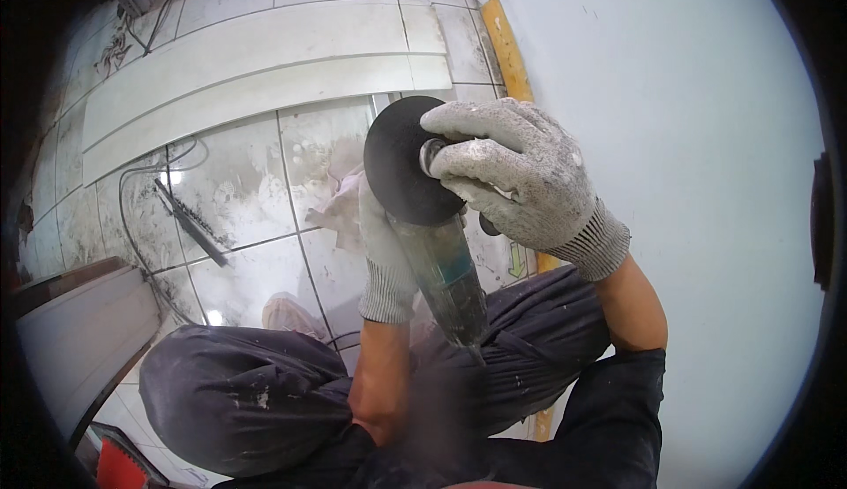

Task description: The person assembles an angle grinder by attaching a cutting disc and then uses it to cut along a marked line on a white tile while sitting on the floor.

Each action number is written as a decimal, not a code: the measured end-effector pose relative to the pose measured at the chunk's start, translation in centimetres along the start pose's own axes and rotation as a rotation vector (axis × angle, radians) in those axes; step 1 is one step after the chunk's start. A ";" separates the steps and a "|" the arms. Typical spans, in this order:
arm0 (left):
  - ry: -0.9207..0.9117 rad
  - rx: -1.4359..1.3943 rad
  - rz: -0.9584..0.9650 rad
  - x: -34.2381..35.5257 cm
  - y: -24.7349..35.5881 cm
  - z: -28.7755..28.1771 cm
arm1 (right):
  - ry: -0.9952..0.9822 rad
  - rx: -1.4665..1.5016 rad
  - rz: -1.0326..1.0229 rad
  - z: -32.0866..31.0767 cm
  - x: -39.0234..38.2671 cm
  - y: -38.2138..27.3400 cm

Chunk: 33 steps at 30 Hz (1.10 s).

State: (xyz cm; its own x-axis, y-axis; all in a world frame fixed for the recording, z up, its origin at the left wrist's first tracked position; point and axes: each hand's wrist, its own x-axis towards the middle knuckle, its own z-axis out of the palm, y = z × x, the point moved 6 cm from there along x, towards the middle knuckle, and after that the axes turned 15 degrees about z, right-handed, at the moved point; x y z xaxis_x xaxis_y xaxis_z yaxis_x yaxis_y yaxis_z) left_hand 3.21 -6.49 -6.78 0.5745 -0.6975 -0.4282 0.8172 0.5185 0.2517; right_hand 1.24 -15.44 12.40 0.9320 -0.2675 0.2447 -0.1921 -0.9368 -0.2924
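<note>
An angle grinder (445, 286) with a dark, dusty body is held upright over my lap, its black disc (393, 158) facing up toward me. My left hand (379, 242), in a grey knit glove, grips the tool from behind, partly hidden by disc and body. My gloved right hand (520, 171) has its thumb and fingers closed around the silver nut (430, 156) at the disc's centre. A short black side handle (488, 226) shows under my right hand.
Cut white boards (247, 48) lie across the dirty tiled floor (234, 207), with cables and a dark narrow strip (194, 224) nearby. Panels (79, 348) stand at lower left, beside a red-and-black object (119, 462). A pale wall (706, 136) with a yellow strip (507, 44) along its base borders the right.
</note>
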 end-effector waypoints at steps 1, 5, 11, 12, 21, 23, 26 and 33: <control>-0.003 0.019 0.031 0.0 0.2 0.2 | -0.016 -0.012 0.000 0.1 0.0 -0.1; 0.037 0.031 -0.014 -0.2 0.0 0.5 | -0.055 -0.021 0.033 0.1 0.2 -0.2; -0.038 0.053 -0.038 -0.7 -0.3 0.2 | -0.114 0.006 0.128 -0.5 0.2 0.1; -0.026 0.031 -0.036 -0.6 -0.4 0.0 | -0.118 0.014 0.121 -0.5 0.2 0.2; -0.059 -0.047 -0.050 -0.8 -0.5 -0.1 | -0.177 -0.005 0.145 -0.4 0.0 0.0; -0.005 -0.023 -0.055 -0.7 -0.6 -0.2 | -0.178 -0.016 0.151 -0.6 -0.1 -0.1; -0.006 0.002 -0.057 -0.8 -0.6 -0.1 | -0.163 -0.068 0.126 -0.7 -0.2 -0.4; -0.028 -0.034 -0.069 -1.1 -0.5 -0.1 | -0.128 -0.122 0.127 -1.0 -0.4 -0.7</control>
State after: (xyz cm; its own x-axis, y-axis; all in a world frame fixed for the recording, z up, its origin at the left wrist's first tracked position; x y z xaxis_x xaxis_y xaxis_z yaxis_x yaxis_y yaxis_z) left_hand 2.17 -5.94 -6.57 0.5183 -0.7454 -0.4191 0.8531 0.4851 0.1922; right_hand 0.72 -14.91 13.44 0.9278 -0.3615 0.0918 -0.3390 -0.9199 -0.1970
